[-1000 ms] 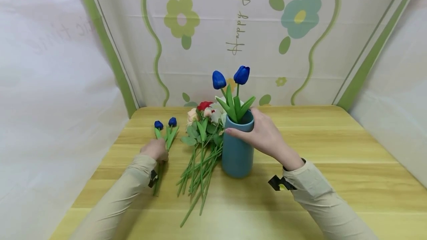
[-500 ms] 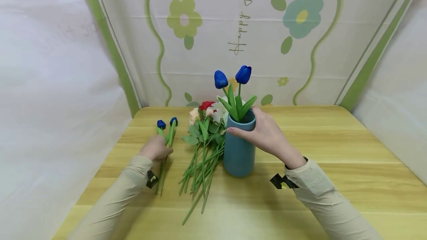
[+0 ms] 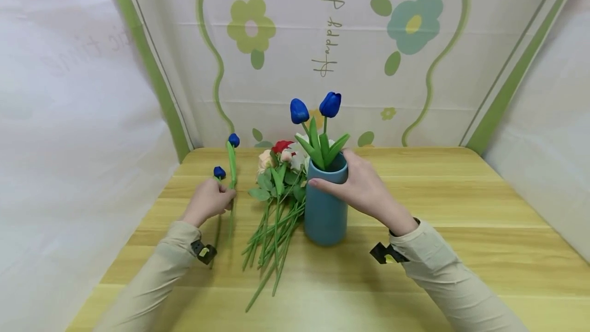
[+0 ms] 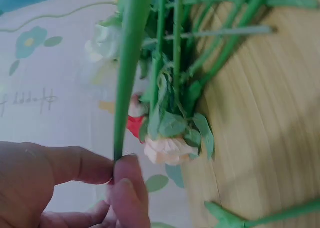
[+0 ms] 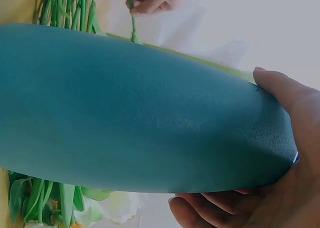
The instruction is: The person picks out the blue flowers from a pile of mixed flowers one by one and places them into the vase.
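My left hand point(image 3: 208, 202) pinches the green stem point(image 4: 129, 78) of a blue tulip point(image 3: 234, 140) between thumb and fingertips. That tulip is raised upright over the left part of the table. A second blue tulip point(image 3: 219, 172) lies on the wood, its stem partly hidden behind the left hand. My right hand point(image 3: 366, 188) grips the blue vase point(image 3: 326, 214) near its rim, thumb on the near side and fingers round the far side. Two blue tulips point(image 3: 330, 104) with green leaves stand in the vase. In the right wrist view the vase wall point(image 5: 150, 108) fills the middle.
A bunch of artificial flowers lies just left of the vase, with a red bloom point(image 3: 282, 146), a peach rose point(image 4: 169, 150) and white petals. Their long green stems point(image 3: 272, 250) fan toward the table's front. A printed cloth point(image 3: 286, 55) hangs behind the wooden table point(image 3: 442, 193).
My left hand has separated one tulip from the pair on the table and lifted it upright; the other stays lying there. The right hand keeps its grip on the vase.
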A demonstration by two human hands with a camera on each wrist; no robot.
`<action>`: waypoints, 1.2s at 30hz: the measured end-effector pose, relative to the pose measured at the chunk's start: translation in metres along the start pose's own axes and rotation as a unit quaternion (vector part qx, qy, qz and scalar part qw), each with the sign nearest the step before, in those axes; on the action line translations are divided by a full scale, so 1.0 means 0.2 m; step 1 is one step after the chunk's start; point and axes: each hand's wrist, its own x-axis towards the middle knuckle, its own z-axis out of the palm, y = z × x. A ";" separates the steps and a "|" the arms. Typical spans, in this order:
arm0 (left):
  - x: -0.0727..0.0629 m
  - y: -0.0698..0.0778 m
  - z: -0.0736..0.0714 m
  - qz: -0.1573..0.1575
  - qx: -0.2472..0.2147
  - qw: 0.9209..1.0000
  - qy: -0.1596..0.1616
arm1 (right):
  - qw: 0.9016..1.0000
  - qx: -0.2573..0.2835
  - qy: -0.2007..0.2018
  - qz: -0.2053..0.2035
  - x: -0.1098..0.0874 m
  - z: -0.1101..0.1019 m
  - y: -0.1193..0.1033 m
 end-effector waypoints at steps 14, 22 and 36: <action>-0.13 0.17 0.08 0.007 -0.255 0.963 0.086 | 0.997 0.003 0.074 -0.021 -0.06 -0.02 0.00; -0.19 0.30 0.16 0.036 -0.350 0.929 0.117 | 0.915 -0.046 0.321 -0.240 -0.07 0.02 -0.03; -0.30 0.53 0.36 0.160 -0.366 0.897 0.188 | 0.882 -0.063 0.224 -0.409 -0.18 0.12 -0.17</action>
